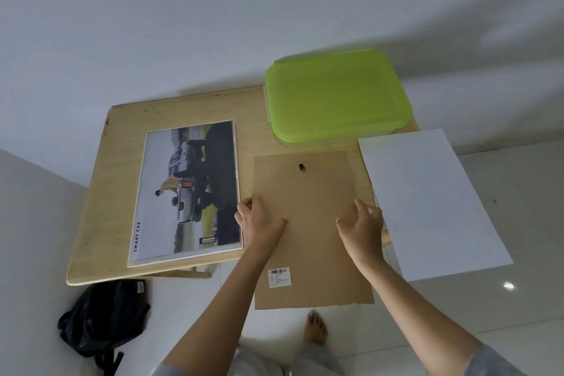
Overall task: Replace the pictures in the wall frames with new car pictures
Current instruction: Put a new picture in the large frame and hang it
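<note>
A brown backing board (311,192) with a black hanger clip (302,167) and a barcode label (279,277) lies on the wooden table (116,143), its near end past the table's front edge. My left hand (258,220) grips the board's left edge. My right hand (361,221) grips its right edge. A white frame with a car picture reading SMART CAB (187,192) lies flat to the left. A white sheet (427,201) lies to the right, overhanging the table.
A container with a green lid (335,94) stands at the table's back right, against the white wall. A black backpack (103,317) sits on the tiled floor under the table's front left. My bare foot (316,328) shows below the board.
</note>
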A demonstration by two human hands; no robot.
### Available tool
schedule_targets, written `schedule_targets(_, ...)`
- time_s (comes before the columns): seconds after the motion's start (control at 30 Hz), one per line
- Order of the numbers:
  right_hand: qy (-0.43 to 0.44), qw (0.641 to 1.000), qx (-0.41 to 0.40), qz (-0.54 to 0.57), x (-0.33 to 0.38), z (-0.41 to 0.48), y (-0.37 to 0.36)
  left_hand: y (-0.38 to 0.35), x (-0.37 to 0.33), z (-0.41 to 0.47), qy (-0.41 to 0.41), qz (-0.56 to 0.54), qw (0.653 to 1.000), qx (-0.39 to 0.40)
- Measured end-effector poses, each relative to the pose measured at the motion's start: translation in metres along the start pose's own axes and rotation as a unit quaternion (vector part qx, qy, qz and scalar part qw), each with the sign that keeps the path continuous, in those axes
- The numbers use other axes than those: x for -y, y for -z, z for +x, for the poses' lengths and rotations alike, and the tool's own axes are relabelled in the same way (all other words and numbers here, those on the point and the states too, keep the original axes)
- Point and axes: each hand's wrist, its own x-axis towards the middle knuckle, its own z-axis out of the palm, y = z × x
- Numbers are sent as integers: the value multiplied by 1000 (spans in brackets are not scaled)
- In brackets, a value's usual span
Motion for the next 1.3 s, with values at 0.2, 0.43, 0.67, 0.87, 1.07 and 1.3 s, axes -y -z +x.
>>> schedule_targets(0.2, -33, 995, -49, 77, -12, -12, 4, 7, 2, 3, 10, -98, 995, 10)
schedule_targets(0.43, -74, 978, -116, 157, 2, -53, -8, 46, 24, 9, -41, -294, 953, 63)
schedule_targets(0.67, -69, 968, -112, 214, 56, -88, -71, 116, 79, 28, -43, -343, 935, 78)
schedule_targets(0.87, -25, 976, -55, 208, 117, -88, -125, 174, 135, 57, -21, -366, 930, 21)
schedule_targets(1.07, 12, 982, 4, 187, 160, -54, -150, 200, 163, 83, 14, -332, 942, -39)
schedule_targets(1.3, 28, 992, 20, 118, 182, -6, -154, 193, 148, 120, 30, -279, 959, -42)
